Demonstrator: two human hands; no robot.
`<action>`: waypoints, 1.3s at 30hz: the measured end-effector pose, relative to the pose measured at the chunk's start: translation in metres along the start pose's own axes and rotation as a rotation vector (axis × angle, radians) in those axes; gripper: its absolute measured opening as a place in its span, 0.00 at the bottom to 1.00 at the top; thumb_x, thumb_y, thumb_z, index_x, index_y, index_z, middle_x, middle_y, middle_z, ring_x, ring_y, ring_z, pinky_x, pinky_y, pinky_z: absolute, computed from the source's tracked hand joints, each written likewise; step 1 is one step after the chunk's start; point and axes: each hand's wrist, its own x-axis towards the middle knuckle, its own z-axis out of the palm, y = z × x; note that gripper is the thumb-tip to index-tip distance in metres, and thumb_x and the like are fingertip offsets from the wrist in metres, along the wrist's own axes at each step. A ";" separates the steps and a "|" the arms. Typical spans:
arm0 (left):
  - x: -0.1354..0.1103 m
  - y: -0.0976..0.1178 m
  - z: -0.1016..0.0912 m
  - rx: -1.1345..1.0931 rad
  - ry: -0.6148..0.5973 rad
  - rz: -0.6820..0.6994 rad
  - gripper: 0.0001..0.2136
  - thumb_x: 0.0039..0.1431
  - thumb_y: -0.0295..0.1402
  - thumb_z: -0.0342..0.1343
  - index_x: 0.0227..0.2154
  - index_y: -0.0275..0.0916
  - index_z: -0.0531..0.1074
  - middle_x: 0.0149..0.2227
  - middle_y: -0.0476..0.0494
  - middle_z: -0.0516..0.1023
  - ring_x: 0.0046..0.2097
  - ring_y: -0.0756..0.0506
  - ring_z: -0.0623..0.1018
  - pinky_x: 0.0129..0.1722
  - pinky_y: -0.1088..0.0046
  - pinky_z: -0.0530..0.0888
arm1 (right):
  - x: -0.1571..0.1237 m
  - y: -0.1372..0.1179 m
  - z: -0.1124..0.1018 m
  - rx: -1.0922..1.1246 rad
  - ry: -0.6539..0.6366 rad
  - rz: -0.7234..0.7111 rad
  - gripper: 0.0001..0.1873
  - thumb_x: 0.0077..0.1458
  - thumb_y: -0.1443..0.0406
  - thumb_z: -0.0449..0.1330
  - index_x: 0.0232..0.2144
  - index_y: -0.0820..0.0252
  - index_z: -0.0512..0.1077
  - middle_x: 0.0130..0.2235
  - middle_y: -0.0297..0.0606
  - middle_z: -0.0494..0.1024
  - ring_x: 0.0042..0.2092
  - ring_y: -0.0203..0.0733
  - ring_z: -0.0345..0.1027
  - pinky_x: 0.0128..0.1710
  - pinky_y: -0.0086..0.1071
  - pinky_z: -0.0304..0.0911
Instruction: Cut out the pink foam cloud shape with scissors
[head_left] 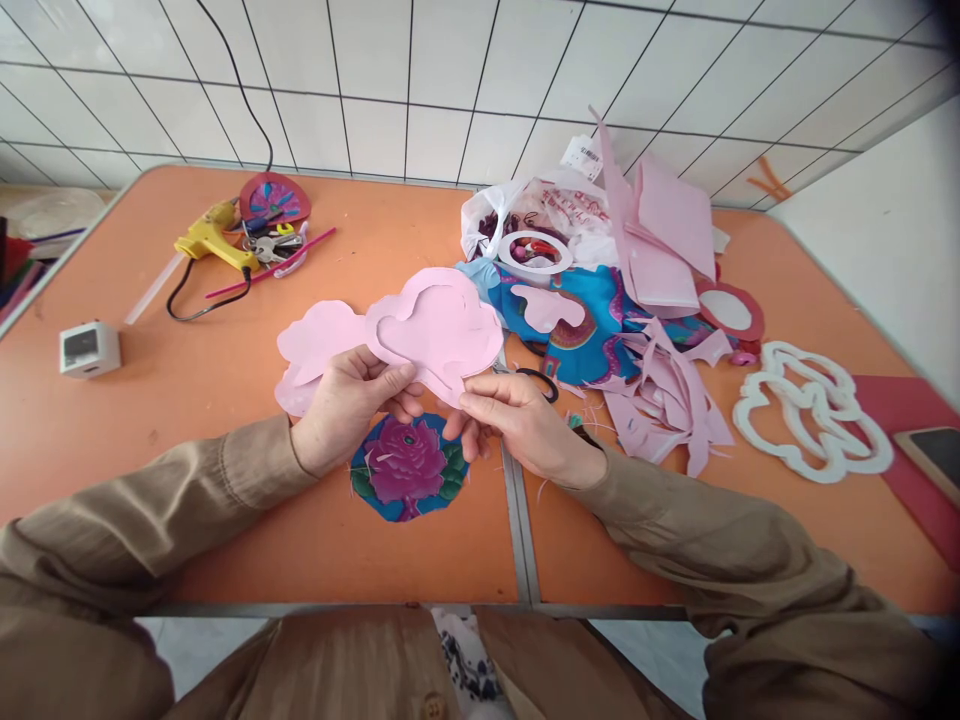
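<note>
Between my two hands I hold a pink cloud-shaped cutout (442, 335), a raised pink border lying over a flat pink piece of the same outline. My left hand (349, 395) pinches its lower left edge, thumb on top. Fingers of my right hand (525, 420) are closed on the lower right edge. More pink cloud-shaped pieces (319, 340) lie on the table behind my left hand. Just below my hands is a round fabric piece (409, 465) with a magenta flower on blue, its top edge partly covered by my fingers.
A yellow glue gun (210, 235) with its cord lies back left, near keys (270, 247) and a white cube (89, 348). Right of my hands are blue patterned fabric (592, 340), scissors (540, 383), pink scraps (667, 400) and white cloud frames (810, 420). Folded pink sheets (667, 230) lean behind.
</note>
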 end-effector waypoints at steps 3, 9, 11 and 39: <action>0.000 -0.001 0.000 0.017 -0.007 0.032 0.18 0.44 0.42 0.72 0.28 0.33 0.73 0.25 0.46 0.80 0.21 0.51 0.77 0.20 0.78 0.74 | 0.001 0.000 0.001 0.060 0.018 0.019 0.23 0.53 0.48 0.63 0.23 0.64 0.72 0.26 0.40 0.80 0.19 0.32 0.69 0.16 0.24 0.57; -0.002 -0.003 0.002 -0.008 -0.011 0.050 0.19 0.43 0.43 0.72 0.28 0.33 0.73 0.24 0.46 0.80 0.20 0.51 0.77 0.19 0.79 0.75 | 0.004 0.001 0.002 0.188 0.028 0.100 0.21 0.46 0.51 0.70 0.22 0.65 0.74 0.24 0.37 0.79 0.17 0.29 0.65 0.15 0.23 0.55; -0.002 -0.003 0.002 -0.018 -0.009 0.043 0.19 0.43 0.43 0.73 0.28 0.32 0.73 0.24 0.46 0.80 0.20 0.51 0.77 0.19 0.79 0.75 | 0.005 0.002 0.002 0.254 0.016 0.125 0.20 0.44 0.52 0.71 0.23 0.65 0.75 0.24 0.37 0.79 0.17 0.29 0.65 0.15 0.22 0.55; 0.000 -0.011 0.003 -0.067 -0.014 -0.016 0.20 0.43 0.43 0.73 0.29 0.33 0.73 0.24 0.47 0.79 0.20 0.51 0.77 0.18 0.79 0.74 | 0.008 0.004 0.003 0.247 0.055 0.063 0.19 0.43 0.54 0.72 0.21 0.64 0.72 0.22 0.32 0.74 0.18 0.26 0.60 0.17 0.24 0.53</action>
